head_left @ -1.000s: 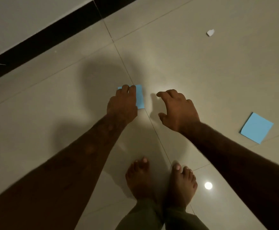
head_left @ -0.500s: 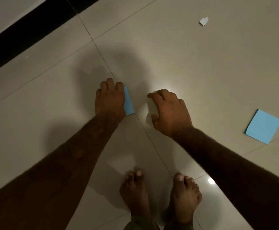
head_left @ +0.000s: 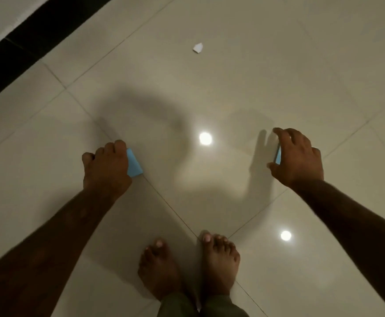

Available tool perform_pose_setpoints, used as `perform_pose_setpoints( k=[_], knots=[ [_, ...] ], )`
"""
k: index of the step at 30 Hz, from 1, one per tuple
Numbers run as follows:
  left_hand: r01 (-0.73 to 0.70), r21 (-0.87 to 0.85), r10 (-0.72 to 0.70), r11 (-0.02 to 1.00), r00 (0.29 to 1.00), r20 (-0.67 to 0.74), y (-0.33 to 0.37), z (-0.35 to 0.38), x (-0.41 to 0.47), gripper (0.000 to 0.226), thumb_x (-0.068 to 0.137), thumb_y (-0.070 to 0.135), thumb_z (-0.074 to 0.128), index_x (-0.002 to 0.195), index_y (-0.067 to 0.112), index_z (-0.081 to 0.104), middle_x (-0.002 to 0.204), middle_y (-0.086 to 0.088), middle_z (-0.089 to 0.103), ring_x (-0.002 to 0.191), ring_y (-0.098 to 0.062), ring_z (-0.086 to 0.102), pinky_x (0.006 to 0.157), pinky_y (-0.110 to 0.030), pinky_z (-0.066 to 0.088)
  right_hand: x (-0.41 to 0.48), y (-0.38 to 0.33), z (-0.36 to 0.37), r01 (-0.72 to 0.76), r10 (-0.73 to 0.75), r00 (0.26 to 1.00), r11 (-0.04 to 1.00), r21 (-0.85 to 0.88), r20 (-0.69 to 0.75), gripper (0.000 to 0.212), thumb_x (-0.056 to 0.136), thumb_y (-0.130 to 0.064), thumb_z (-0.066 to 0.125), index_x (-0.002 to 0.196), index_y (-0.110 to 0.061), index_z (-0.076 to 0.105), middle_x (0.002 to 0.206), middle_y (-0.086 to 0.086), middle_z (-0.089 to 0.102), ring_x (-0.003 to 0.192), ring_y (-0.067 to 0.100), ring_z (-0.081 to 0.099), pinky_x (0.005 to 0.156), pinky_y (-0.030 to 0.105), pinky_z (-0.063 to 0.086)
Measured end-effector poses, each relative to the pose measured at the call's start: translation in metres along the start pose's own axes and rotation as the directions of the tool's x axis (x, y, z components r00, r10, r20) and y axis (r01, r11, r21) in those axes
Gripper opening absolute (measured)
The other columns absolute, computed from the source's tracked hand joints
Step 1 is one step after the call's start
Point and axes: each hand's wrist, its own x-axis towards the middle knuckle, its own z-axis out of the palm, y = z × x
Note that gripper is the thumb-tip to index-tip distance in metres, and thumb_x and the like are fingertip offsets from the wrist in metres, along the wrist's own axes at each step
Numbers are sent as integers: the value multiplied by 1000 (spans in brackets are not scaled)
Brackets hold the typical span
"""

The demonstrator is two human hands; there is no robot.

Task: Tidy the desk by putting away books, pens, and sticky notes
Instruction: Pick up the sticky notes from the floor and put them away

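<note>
Your left hand (head_left: 106, 167) is clenched on a blue sticky pad (head_left: 133, 164), low over the floor tile (head_left: 209, 88). White paper scrap (head_left: 197, 47) lies further off. Your right hand (head_left: 298, 156) covers a 2nd blue pad (head_left: 278, 156), fingers curled round it; can't tell if gripped.

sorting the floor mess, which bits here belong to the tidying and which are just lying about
Part of the job:
- blue sticky note under the left hand
- blue sticky note under the right hand

Just lying about:
- white paper scrap on the floor tiles
</note>
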Motion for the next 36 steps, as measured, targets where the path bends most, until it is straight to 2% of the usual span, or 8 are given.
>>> perform_pose_setpoints(
  k=[5,9,19,23,26,30,33,36],
  knots=[
    [-64,-132,51,989,994,-100,31,-20,2,47,69,10,67,110,8,43,102,-13,56,94,-36,56,84,-43,31,4,37,7,-62,59,996,997,35,70,99,72,-30,85,152,-23,27,150,9,36,137,32,36,103,52,39],
    [-131,-216,109,967,988,-114,76,-30,12,40,72,8,63,107,11,42,102,-10,56,94,-34,57,87,-43,32,6,48,19,-64,58,994,996,64,98,95,74,-27,83,151,-20,28,147,10,39,133,33,40,101,51,41],
    [-286,-250,276,925,958,-76,163,-33,24,42,73,7,61,110,11,42,109,-8,56,101,-34,57,88,-42,33,14,56,37,-49,51,998,995,84,-21,93,65,-18,88,143,-18,39,142,10,40,129,33,44,91,49,48],
    [-305,-251,301,918,952,-55,174,-34,26,42,74,8,62,111,13,41,109,-7,55,102,-32,56,85,-39,28,20,59,41,-61,63,997,997,46,-50,88,60,-19,87,136,-14,44,127,14,47,115,34,49,88,47,47],
    [-313,-251,313,916,949,-41,176,-34,26,41,74,7,60,110,13,41,108,-6,55,102,-32,56,84,-38,28,24,62,38,-104,104,994,995,8,-35,81,59,-22,87,128,-10,46,121,15,45,105,34,52,86,46,46],
    [-298,-283,309,912,951,-8,172,-41,16,41,75,7,60,111,14,40,111,-5,55,104,-31,56,87,-39,29,11,60,27,-108,107,993,994,-27,-46,63,65,-16,81,120,-11,51,113,14,51,97,34,55,85,46,41],
    [-282,-321,302,904,953,15,164,-59,-9,42,77,9,60,114,14,41,113,-5,56,106,-30,56,89,-39,30,-12,54,6,-88,85,995,995,-55,-45,36,77,-14,71,111,-18,59,99,6,60,90,30,58,86,42,34],
    [-255,-376,293,891,955,47,155,-89,-43,41,80,10,60,116,15,42,114,-4,55,107,-29,55,92,-38,33,-41,44,-27,-77,78,997,994,77,-17,26,88,-14,64,114,-20,66,101,7,58,87,30,59,75,36,39]
  ],
)
